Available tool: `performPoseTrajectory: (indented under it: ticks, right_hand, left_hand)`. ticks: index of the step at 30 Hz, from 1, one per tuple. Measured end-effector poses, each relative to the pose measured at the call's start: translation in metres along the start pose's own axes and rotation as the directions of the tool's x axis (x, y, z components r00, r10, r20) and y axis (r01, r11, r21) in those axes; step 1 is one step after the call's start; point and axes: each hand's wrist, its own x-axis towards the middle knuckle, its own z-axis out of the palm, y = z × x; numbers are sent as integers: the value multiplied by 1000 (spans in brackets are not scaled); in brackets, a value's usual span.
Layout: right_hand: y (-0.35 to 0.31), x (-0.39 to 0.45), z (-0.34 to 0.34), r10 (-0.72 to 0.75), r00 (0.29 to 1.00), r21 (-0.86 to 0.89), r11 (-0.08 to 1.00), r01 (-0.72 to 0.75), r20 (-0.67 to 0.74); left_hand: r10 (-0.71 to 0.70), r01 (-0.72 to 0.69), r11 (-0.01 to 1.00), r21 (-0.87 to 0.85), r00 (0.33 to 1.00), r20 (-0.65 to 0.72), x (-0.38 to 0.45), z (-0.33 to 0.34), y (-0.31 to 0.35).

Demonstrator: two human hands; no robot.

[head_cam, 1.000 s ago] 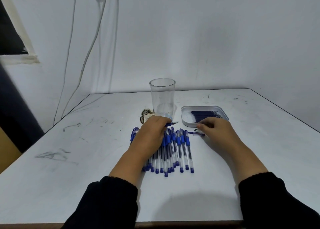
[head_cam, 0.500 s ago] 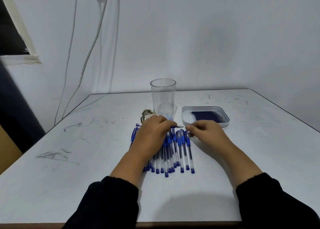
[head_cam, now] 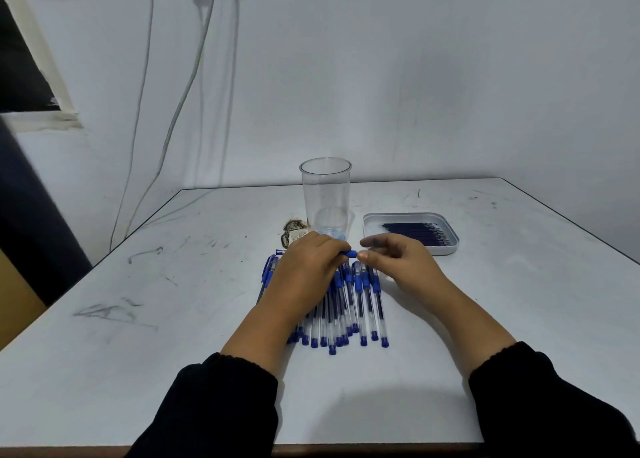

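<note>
Several blue-capped pens (head_cam: pixel 360 302) lie side by side on the white table (head_cam: pixel 173 336). My left hand (head_cam: pixel 308 267) grips one blue pen (head_cam: pixel 349 253) crosswise above the row, its blue end poking out to the right. My right hand (head_cam: pixel 398 260) sits just to the right, its thumb tip touching that blue end and its fingers loosely curled. Behind the hands stands a clear plastic cup (head_cam: pixel 325 194). To its right, a shallow white tray (head_cam: pixel 446 246) holds several dark blue refills (head_cam: pixel 415 232).
A small brown-and-white scrap (head_cam: pixel 292 231) lies left of the cup. Cables (head_cam: pixel 180 104) hang down the wall at the back left. The table's far edge runs behind the cup, and its right edge slants past the tray.
My right hand came back from the tray toward the left hand. The thin refill seen between the hands is now inside the pen, and the right thumb meets the pen's end.
</note>
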Motion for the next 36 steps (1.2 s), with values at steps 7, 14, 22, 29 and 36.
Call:
performPoseTrajectory:
  ticks: [7, 14, 22, 29, 36]
  right_hand:
    - [2, 0, 1, -11, 1000, -17, 1000, 11, -8]
    - [1, 0, 1, -5, 1000, -38, 999, 5, -8]
    - [-2, -1, 1, -23, 1000, 9, 1000, 23, -4]
    - [0, 0, 1, -3, 1000, -54, 999, 2, -25]
    - [-2, -1, 0, -34, 999, -10, 999, 34, -35]
  left_hand:
    - [19, -19, 1000, 16, 1000, -12, 0, 0, -2]
    - [13, -13, 1000, 8, 1000, -12, 0, -1, -2]
    - [6, -6, 1000, 20, 1000, 0, 0, 0, -3]
    - [1, -1, 1000, 29, 1000, -4, 0, -1, -2]
    - [-8, 7, 999, 44, 1000, 16, -1, 0, -3]
